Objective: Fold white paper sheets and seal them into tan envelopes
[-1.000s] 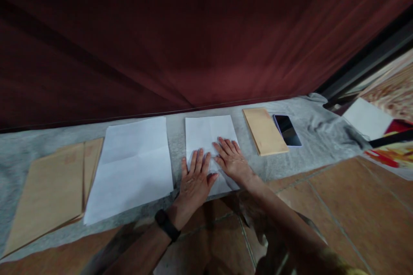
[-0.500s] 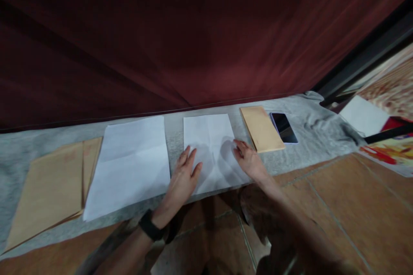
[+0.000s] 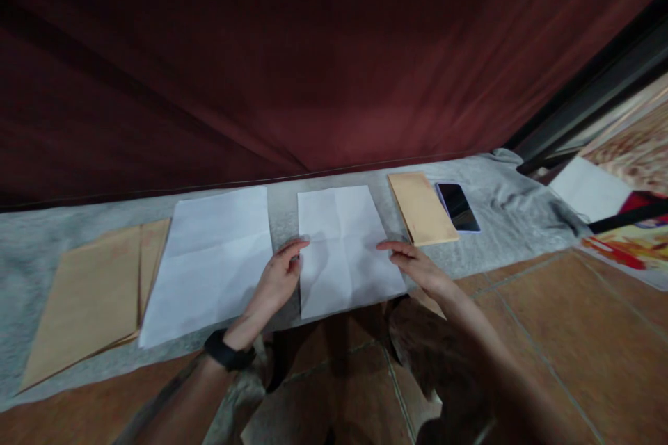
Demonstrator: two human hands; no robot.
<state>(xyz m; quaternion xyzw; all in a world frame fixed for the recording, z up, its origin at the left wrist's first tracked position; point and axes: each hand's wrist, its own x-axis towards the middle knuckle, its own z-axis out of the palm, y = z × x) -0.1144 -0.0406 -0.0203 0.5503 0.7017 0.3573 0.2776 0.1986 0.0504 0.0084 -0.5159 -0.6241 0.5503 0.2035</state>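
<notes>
A creased white paper sheet [image 3: 342,278] lies unfolded on the grey cloth in front of me, with fold lines crossing near its middle. My left hand [image 3: 279,274] is at its left edge, fingers stretched out towards the sheet and slightly apart. Opposite it, my right hand [image 3: 415,265] reaches the sheet's right edge with the index finger extended and the other fingers bent. Both sets of fingertips hover over or lightly touch the edges; I cannot tell which. A black band [image 3: 228,351] is on my left wrist.
Left of the sheet lie a stack of larger white paper [image 3: 213,257] and brown envelopes [image 3: 91,292]. A smaller tan envelope [image 3: 422,208] and a phone [image 3: 458,207] lie to the right on the grey cloth [image 3: 501,222]. A dark red curtain [image 3: 313,69] hangs behind.
My left hand has moved left, off the sheet's surface to its edge. My right hand has shifted slightly right and its index finger has straightened. The sheet still lies flat.
</notes>
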